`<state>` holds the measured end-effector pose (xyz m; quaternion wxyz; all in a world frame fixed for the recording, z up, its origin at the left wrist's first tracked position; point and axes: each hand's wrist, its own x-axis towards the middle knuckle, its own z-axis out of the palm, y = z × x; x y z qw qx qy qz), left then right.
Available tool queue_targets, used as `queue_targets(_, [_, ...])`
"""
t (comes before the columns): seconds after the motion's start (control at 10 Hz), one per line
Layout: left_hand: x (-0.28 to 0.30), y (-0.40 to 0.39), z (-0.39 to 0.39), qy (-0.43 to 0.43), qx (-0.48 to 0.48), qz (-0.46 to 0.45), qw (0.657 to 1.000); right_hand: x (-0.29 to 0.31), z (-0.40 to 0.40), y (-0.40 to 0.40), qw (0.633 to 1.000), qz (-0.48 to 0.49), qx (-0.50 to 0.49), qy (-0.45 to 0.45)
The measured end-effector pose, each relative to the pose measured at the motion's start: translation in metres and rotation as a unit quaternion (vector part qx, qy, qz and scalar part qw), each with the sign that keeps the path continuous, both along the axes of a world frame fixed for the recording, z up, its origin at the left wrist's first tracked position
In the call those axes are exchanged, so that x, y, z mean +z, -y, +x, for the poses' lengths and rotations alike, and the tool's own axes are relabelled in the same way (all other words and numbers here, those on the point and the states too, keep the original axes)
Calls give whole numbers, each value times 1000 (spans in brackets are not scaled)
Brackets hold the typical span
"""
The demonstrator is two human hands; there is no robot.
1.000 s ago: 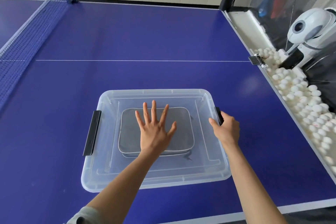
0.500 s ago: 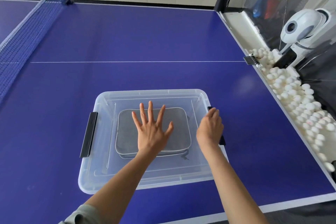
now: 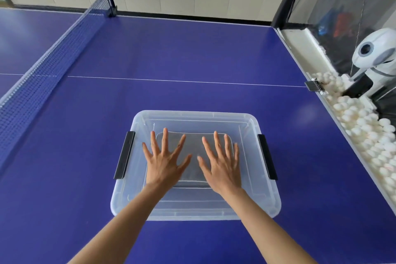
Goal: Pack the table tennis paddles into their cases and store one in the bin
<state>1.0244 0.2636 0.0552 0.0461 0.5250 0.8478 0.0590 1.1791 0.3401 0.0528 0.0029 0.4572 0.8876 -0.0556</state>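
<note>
Both hands are flat on the lid (image 3: 194, 119) of a clear plastic bin (image 3: 120, 203), palms down. The left hand (image 3: 164, 163) and the right hand (image 3: 221, 165) lie side by side near the middle of the lid, thumbs pointing toward each other with a small gap between them. Fingers (image 3: 165, 138) on both hands are spread wide apart and not gripping anything, just laid against the plastic.

Right under the fingers, through the see-through lid, there's a grey zipped paddle case (image 3: 192, 152) lying flat on the bottom of the bin (looks rectangular with rounded corners, but the hands cover a good part of it). A black latch (image 3: 124, 155) sits on the bin's side out past the left fingers, and another black latch (image 3: 267, 156) out past the right ones.

The bin stands on the blue worktop (image 3: 171, 53), well short of the white centre line. The net (image 3: 49, 58) runs off far to the left of the left fingers. Way off to the right of the right fingers, past the worktop edge, there's a tray of white balls (image 3: 368, 139) and a white ball machine (image 3: 377, 55).
</note>
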Motion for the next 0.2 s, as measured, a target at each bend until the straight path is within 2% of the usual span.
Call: queue_targets(0.2, [4, -6, 3, -4, 17, -18, 1000, 7, -5, -6, 999, -31, 9, -10])
